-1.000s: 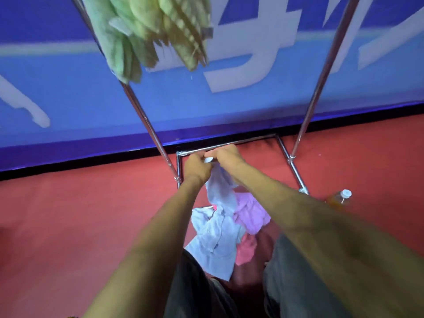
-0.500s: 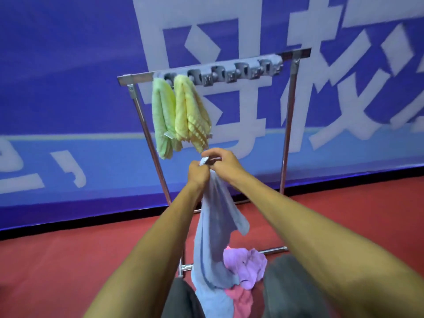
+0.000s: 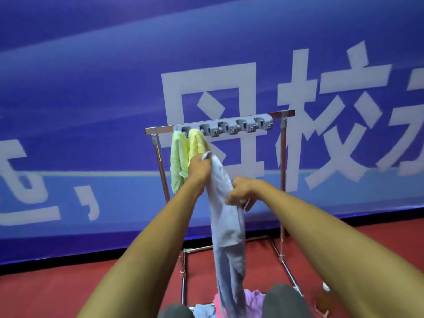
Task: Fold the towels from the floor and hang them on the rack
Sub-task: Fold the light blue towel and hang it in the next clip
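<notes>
Raising the blue towel (image 3: 226, 226) from the floor (image 3: 68, 283), the left hand (image 3: 198, 167) pinches its top corner; the right hand (image 3: 241, 191) has slid lower, gripping an edge for folding.

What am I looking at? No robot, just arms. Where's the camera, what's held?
No machine here: a person works with bare hands. The one picture comes from a camera worn on the head, looking forward and down, so both forearms reach into view. The left hand grips the top of a blue towel; the right hand pinches it lower down. Behind stands a metal rack where a green towel and a yellow towel already hang. More towels lie on the red floor.
</notes>
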